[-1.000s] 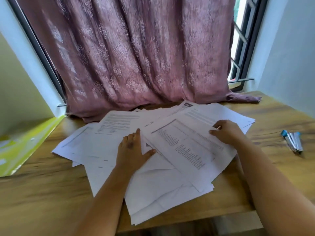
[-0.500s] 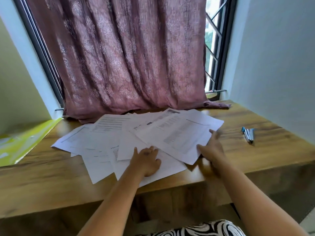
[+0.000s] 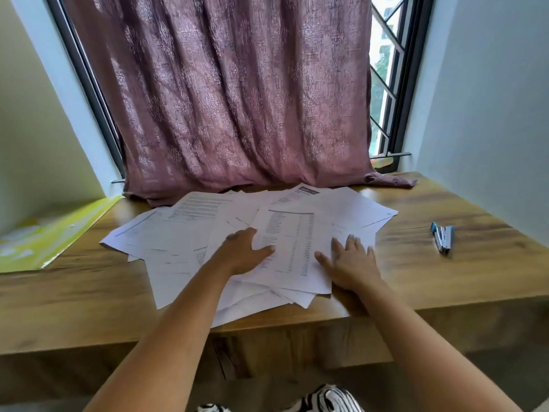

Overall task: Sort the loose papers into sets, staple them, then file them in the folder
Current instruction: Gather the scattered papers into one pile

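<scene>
Several loose white printed papers lie fanned out over the middle of the wooden table. On top sits a sheet with a printed list. My left hand rests flat on the pile at that sheet's left edge, thumb on the sheet. My right hand lies flat with spread fingers on the sheet's right edge. A yellow-green folder lies at the table's far left. A blue and silver stapler lies on the table at the right.
A mauve patterned curtain hangs behind the papers, its hem touching the table. A barred window shows at its right. White walls close both sides. The table's front edge runs just below the pile.
The top printed sheet has been turned and squared up towards me. My right hand moved from the sheet's lower corner to lie flat on its right edge. The camera's view shifted.
</scene>
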Motion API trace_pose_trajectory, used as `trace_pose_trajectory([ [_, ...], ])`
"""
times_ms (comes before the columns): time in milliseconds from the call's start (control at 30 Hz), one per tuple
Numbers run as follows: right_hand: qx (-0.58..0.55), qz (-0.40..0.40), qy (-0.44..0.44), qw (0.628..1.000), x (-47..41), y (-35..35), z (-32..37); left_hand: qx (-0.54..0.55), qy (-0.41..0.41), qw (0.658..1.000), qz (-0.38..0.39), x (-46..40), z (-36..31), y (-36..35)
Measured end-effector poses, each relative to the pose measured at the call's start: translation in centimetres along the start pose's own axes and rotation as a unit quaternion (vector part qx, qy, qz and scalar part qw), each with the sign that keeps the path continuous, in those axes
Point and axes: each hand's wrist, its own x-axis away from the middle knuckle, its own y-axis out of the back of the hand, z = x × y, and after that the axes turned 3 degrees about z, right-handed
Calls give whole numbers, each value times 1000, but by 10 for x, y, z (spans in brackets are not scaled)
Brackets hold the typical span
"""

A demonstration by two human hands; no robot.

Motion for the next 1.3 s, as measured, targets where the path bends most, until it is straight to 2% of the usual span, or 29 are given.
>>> trace_pose_trajectory([
  [100, -64, -102, 33, 992, 2, -2, 10, -45, 77, 995, -34, -22, 6, -14],
  [167, -107, -185, 51, 976, -7, 9, 6, -91, 113, 989, -28, -31, 8, -18],
  [200, -114, -198, 49, 972, -16, 16, -1, -106, 123, 986, -25, -34, 9, -19],
  [267, -123, -177, 0, 976, -42, 28, -24, -101, 146, 984, -27, -41, 9, -17],
  [433, -62, -129, -158, 977, -110, 41, -92, -73, 199, 977, -33, -70, 8, 2],
  [500, -75, -114, -182, 974, -126, 44, -99, -35, 198, 979, -44, -83, 11, 0],
  [600, -115, -131, -190, 966, -143, 46, -96, -10, 191, 980, -56, -94, 15, -11],
  [767, -160, -157, -230, 947, -157, 42, -98, -26, 179, 983, -11, -107, 17, -6],
  [867, -184, -149, -215, 947, -158, 47, -99, -10, 150, 989, -11, -110, 23, -6],
  [1000, -243, -172, -181, 937, -152, 47, -103, 79, 94, 992, -1, -109, 23, -4],
  [1133, -174, -171, -153, 958, -134, 42, -94, 230, 61, 971, 35, -94, 25, 2],
  [1300, -100, -160, -72, 979, -107, 28, -68, 258, 36, 965, 11, -79, 33, -3],
])
